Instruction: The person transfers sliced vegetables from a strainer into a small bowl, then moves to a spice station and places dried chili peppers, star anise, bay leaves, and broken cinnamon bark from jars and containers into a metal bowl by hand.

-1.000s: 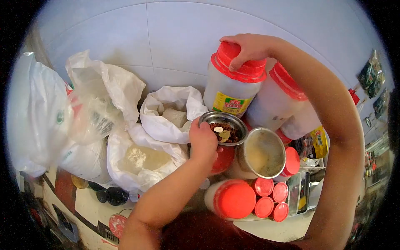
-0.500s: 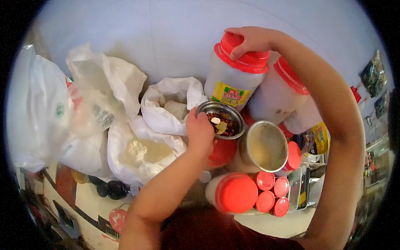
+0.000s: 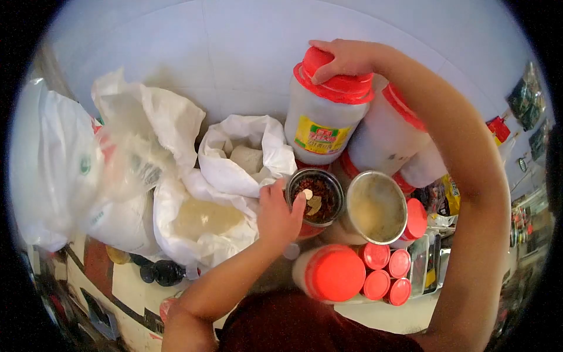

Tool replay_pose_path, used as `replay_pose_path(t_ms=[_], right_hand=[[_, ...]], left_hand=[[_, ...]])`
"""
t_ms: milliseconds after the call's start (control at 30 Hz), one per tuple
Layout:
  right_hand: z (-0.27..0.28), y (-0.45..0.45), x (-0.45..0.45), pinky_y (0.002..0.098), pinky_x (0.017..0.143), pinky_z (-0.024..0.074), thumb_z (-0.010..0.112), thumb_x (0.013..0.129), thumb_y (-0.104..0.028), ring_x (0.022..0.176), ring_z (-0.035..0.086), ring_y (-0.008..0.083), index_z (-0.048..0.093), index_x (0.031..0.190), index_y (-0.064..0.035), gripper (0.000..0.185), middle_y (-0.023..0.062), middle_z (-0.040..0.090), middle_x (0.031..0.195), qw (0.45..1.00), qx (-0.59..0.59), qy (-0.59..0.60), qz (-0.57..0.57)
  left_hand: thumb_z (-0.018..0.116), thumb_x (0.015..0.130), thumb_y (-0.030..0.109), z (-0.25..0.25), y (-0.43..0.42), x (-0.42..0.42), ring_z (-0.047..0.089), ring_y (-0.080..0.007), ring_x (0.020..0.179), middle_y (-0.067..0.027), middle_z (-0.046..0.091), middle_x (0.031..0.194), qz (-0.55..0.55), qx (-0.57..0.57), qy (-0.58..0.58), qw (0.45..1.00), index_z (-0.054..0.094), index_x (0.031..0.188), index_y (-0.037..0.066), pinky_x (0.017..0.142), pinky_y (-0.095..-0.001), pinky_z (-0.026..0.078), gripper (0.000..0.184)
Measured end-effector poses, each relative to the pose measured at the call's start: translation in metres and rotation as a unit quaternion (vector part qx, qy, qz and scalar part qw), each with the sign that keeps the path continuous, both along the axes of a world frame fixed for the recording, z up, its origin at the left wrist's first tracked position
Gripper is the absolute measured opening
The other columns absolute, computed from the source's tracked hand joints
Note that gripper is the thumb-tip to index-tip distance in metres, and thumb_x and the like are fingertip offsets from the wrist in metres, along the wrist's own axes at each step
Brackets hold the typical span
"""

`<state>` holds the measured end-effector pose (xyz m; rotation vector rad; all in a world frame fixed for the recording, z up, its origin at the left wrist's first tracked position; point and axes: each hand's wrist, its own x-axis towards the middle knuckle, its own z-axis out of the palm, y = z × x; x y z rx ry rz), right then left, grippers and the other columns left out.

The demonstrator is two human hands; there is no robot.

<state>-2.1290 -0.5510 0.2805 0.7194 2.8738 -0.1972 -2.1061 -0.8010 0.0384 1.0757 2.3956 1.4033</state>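
My right hand (image 3: 346,57) is closed over the red lid (image 3: 331,85) of a tall translucent plastic jar (image 3: 302,111) with a yellow label. My left hand (image 3: 280,212) is at the left rim of a small metal bowl (image 3: 328,199), thumb over the edge and fingers outside. Dark red-brown dried spices (image 3: 308,211), with paler pieces on top, lie in the bowl. Beneath the bowl, part of a red lid shows. Just right of it stands a metal pot (image 3: 375,214) with something pale and cloudy inside.
Open white sacks (image 3: 220,161) and plastic bags (image 3: 56,170) crowd the left. More red-lidded jars (image 3: 390,138) stand behind the pot. In front are a large red-lidded tub (image 3: 337,273) and several small red-lidded containers (image 3: 375,284). The pale wall (image 3: 252,58) rises behind.
My left hand has lowered the metal bowl toward me, and more of its inside shows from above. My right hand stays on the jar's lid. The view has shifted slightly.
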Motion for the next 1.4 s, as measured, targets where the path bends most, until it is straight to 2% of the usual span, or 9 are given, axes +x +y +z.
replay_pose_path(t_ms=[267,367,633,833,933,1033,1133,1200,1400], right_hand=[[-0.024,-0.003,0.005,0.0445,0.101,0.0377,0.064,0.067,-0.060,0.125,0.041,0.0396,0.033,0.144,-0.0160,0.093,0.0226,0.039,0.138,0.992,0.072,0.101,-0.009],[-0.025,-0.002,0.005,0.0444,0.101,0.0382,0.064,0.066,-0.057,0.123,0.043,0.0398,0.038,0.141,-0.0151,0.090,0.0226,0.041,0.137,0.987,0.093,0.129,-0.014],[-0.012,0.017,0.005,0.0409,0.097,0.0430,0.074,0.062,-0.042,0.116,0.049,0.0354,0.042,0.138,-0.0125,0.088,0.0182,0.048,0.128,0.987,0.037,0.129,0.092],[0.019,0.020,-0.006,0.0398,0.096,0.0451,0.082,0.054,-0.032,0.116,0.050,0.0312,0.034,0.140,-0.0105,0.101,0.0164,0.049,0.128,0.979,-0.080,-0.007,0.188],[0.025,0.010,-0.017,0.0420,0.092,0.0474,0.081,0.056,-0.036,0.114,0.052,0.0338,0.034,0.139,-0.0084,0.100,0.0184,0.051,0.127,0.991,-0.019,-0.016,0.129],[0.027,-0.022,-0.026,0.0440,0.091,0.0477,0.081,0.058,-0.038,0.112,0.054,0.0367,0.035,0.138,-0.0069,0.097,0.0202,0.053,0.125,0.978,-0.074,-0.117,-0.158],[0.025,-0.025,-0.023,0.0445,0.092,0.0471,0.080,0.059,-0.038,0.109,0.055,0.0381,0.034,0.139,-0.0074,0.097,0.0202,0.054,0.123,0.974,-0.047,-0.116,-0.188],[0.022,-0.004,-0.015,0.0448,0.093,0.0464,0.080,0.058,-0.038,0.110,0.054,0.0384,0.033,0.139,-0.0082,0.098,0.0200,0.053,0.124,0.996,-0.014,-0.081,0.023],[0.034,0.020,-0.003,0.0442,0.093,0.0466,0.080,0.058,-0.037,0.112,0.053,0.0377,0.031,0.140,-0.0085,0.100,0.0193,0.050,0.127,0.981,-0.012,-0.088,0.174]], left_hand=[[0.085,0.057,0.045,0.094,0.100,-0.053,0.040,-0.0429,0.122,-0.0295,0.036,0.132,0.001,0.188,0.219,0.957,0.024,0.135,-0.009,0.102,-0.0462,0.035,0.112],[0.087,0.053,0.044,0.106,0.148,-0.066,0.038,-0.0423,0.124,-0.0305,0.035,0.134,0.021,0.275,0.233,0.932,0.017,0.137,-0.009,0.104,-0.0452,0.034,0.122],[0.089,0.048,0.044,0.095,0.154,-0.071,0.039,-0.0424,0.124,-0.0310,0.035,0.134,0.001,0.289,0.176,0.941,0.010,0.140,-0.010,0.104,-0.0434,0.034,0.132],[0.089,0.047,0.045,0.097,0.152,-0.070,0.038,-0.0424,0.125,-0.0317,0.034,0.136,0.008,0.275,0.156,0.949,0.008,0.140,-0.010,0.105,-0.0441,0.034,0.135],[0.088,0.047,0.045,0.096,0.153,-0.070,0.039,-0.0429,0.125,-0.0326,0.034,0.135,0.016,0.290,0.176,0.941,0.008,0.140,-0.012,0.105,-0.0445,0.033,0.135],[0.088,0.047,0.045,0.094,0.153,-0.069,0.039,-0.0436,0.124,-0.0334,0.034,0.135,0.015,0.312,0.173,0.934,0.008,0.139,-0.013,0.106,-0.0449,0.032,0.135],[0.088,0.047,0.045,0.093,0.154,-0.067,0.039,-0.0444,0.124,-0.0337,0.035,0.134,0.009,0.326,0.160,0.932,0.009,0.139,-0.013,0.106,-0.0451,0.032,0.135],[0.088,0.047,0.045,0.093,0.154,-0.067,0.039,-0.0447,0.123,-0.0336,0.035,0.134,0.014,0.325,0.164,0.931,0.009,0.139,-0.013,0.106,-0.0452,0.032,0.134],[0.087,0.049,0.046,0.089,0.156,-0.057,0.038,-0.0446,0.125,-0.0336,0.033,0.136,-0.002,0.325,0.183,0.928,0.008,0.139,-0.013,0.106,-0.0459,0.032,0.134]])
